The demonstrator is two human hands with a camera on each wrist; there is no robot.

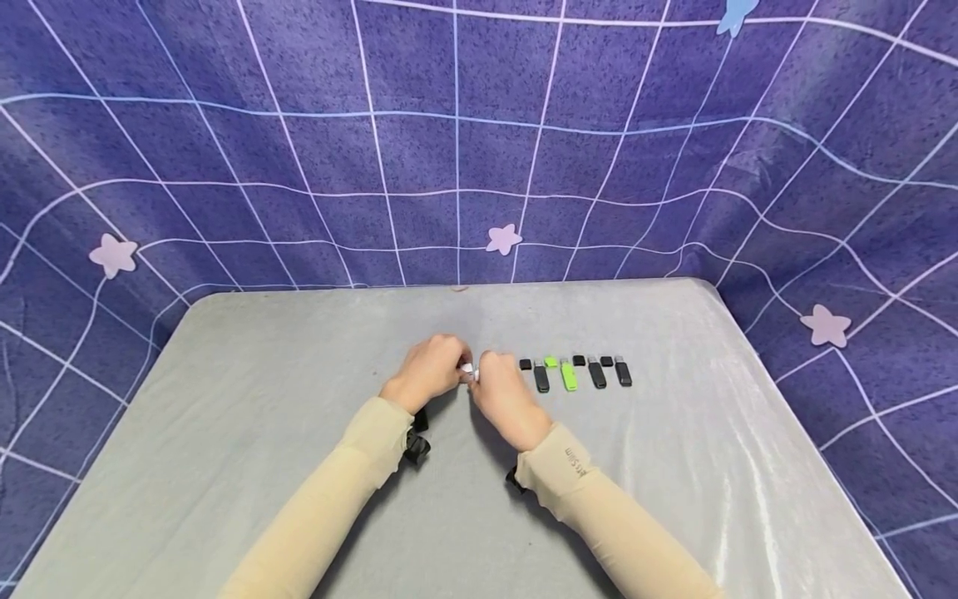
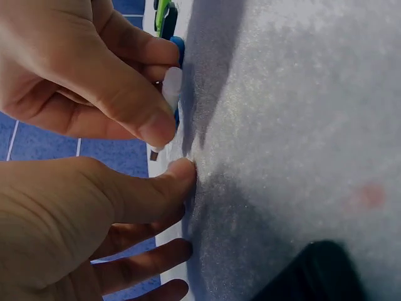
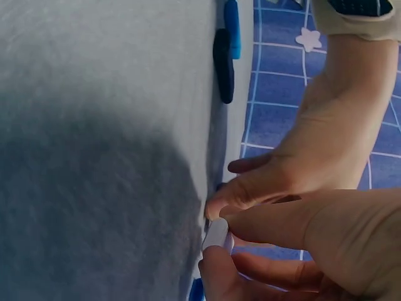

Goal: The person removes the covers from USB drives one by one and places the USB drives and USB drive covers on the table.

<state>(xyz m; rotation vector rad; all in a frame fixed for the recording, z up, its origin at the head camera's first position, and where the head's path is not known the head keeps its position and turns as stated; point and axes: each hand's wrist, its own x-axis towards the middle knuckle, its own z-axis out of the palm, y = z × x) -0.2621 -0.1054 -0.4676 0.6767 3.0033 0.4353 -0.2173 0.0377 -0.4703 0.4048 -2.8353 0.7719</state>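
Note:
Near the table's middle my two hands meet in the head view, with small white pieces between their fingertips. My right hand point(image 1: 507, 398) pinches a white USB stick point(image 2: 170, 91) between thumb and fingers; its metal plug point(image 2: 154, 155) is bare and points towards my left hand. Thumb and forefinger of my left hand point(image 1: 432, 368) are brought together on a small white cap point(image 1: 466, 368), mostly hidden by the fingers. Stick and cap are apart. To the right lie a black USB stick point(image 1: 541, 376) and a green USB stick point(image 1: 569, 374), their caps off beside them.
Further right in the same row are two more black USB sticks, one point(image 1: 596, 372) before the other point(image 1: 623, 371), with loose black caps point(image 1: 579, 360). Blue sticks point(image 3: 232, 28) lie beyond my left hand in the right wrist view. A purple curtain point(image 1: 449, 150) surrounds the grey-covered table point(image 1: 262, 399).

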